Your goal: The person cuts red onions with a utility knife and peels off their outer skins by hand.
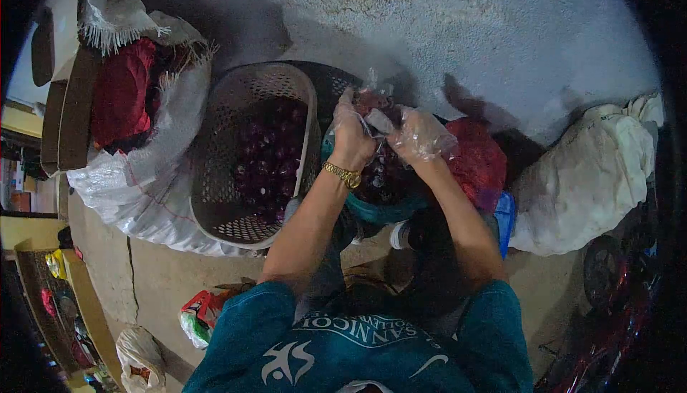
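Observation:
Both of my hands are raised over a teal basin (386, 212) that holds dark purple, round produce (383, 182). My left hand (352, 132) wears a clear plastic glove, and its fingers are closed around a reddish-brown item (371, 101). My right hand (415, 132), also in clear plastic, is closed against the same item from the other side, with a pale piece between the hands. The item is too blurred to name. Left of the basin stands a grey perforated basket (206, 171) with many dark purple onions (268, 153) inside.
A white woven sack (175, 135) with red mesh (122, 96) and a cardboard box (68, 107) are at the left. Red mesh bag (476, 160), blue container (505, 217) and large whitish sack (587, 178) stand at the right. The wall (501, 28) rises ahead.

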`<state>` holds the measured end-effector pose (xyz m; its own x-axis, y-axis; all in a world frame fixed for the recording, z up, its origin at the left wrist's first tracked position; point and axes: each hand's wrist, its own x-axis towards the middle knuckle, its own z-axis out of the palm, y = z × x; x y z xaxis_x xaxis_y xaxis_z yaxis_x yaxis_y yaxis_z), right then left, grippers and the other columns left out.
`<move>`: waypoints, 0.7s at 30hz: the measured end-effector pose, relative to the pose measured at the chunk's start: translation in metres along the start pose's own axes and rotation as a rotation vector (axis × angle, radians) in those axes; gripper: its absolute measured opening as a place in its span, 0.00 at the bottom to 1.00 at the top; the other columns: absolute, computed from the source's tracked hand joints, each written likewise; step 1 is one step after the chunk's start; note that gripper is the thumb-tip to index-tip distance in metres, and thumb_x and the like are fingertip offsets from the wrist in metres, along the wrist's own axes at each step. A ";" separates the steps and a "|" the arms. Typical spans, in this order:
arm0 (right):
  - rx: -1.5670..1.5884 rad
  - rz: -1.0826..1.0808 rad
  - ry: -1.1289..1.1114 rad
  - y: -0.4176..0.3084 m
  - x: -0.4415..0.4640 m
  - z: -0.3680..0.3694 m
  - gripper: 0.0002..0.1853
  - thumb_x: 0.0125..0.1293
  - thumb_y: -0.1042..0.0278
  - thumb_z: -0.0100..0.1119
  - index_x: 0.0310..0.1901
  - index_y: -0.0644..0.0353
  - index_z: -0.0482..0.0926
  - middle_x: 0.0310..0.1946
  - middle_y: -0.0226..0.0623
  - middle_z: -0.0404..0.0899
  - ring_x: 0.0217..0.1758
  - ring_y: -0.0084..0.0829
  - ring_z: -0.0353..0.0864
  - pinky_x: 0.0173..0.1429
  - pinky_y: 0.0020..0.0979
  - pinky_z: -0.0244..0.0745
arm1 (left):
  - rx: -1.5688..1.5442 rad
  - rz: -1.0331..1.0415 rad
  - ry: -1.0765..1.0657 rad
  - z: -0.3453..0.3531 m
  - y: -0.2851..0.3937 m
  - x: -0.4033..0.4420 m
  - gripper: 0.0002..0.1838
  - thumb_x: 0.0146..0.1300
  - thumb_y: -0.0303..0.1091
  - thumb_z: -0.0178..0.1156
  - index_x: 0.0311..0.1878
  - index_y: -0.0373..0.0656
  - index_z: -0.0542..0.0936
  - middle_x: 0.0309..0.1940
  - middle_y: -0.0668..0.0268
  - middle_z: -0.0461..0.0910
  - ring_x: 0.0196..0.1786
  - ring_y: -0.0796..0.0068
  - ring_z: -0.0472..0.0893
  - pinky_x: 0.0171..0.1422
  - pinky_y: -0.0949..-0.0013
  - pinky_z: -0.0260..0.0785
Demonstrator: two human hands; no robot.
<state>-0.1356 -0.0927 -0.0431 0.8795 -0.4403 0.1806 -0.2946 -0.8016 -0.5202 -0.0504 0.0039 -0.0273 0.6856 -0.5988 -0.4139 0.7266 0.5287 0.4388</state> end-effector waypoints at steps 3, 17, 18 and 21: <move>0.032 -0.012 0.000 0.006 -0.001 0.006 0.26 0.58 0.42 0.57 0.32 0.65 0.80 0.25 0.55 0.78 0.31 0.56 0.78 0.34 0.46 0.72 | 0.058 0.080 0.023 0.004 -0.001 -0.001 0.20 0.72 0.47 0.40 0.40 0.40 0.74 0.33 0.61 0.79 0.37 0.67 0.77 0.47 0.63 0.71; 0.102 0.107 -0.115 -0.015 0.008 -0.038 0.37 0.57 0.29 0.52 0.33 0.65 0.82 0.26 0.54 0.80 0.33 0.54 0.80 0.34 0.46 0.71 | 0.099 -0.129 -0.117 0.001 0.008 0.001 0.17 0.66 0.45 0.49 0.46 0.42 0.77 0.41 0.63 0.80 0.46 0.66 0.78 0.55 0.63 0.69; 0.142 0.018 -0.049 -0.019 0.007 -0.041 0.37 0.56 0.28 0.52 0.35 0.63 0.82 0.27 0.53 0.80 0.34 0.54 0.81 0.35 0.46 0.72 | 0.145 -0.096 -0.099 0.004 0.006 -0.002 0.18 0.65 0.47 0.50 0.43 0.43 0.79 0.39 0.64 0.81 0.44 0.66 0.78 0.53 0.62 0.69; 0.129 -0.070 0.017 -0.015 0.008 -0.039 0.37 0.53 0.26 0.52 0.37 0.60 0.83 0.27 0.52 0.81 0.34 0.54 0.81 0.37 0.45 0.74 | 0.132 -0.132 -0.051 0.006 0.004 -0.001 0.18 0.65 0.48 0.49 0.43 0.44 0.79 0.39 0.65 0.81 0.44 0.66 0.78 0.54 0.61 0.68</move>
<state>-0.1388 -0.1003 -0.0008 0.8897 -0.3922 0.2336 -0.1808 -0.7726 -0.6086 -0.0484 0.0037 -0.0205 0.5792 -0.6890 -0.4357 0.7958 0.3620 0.4855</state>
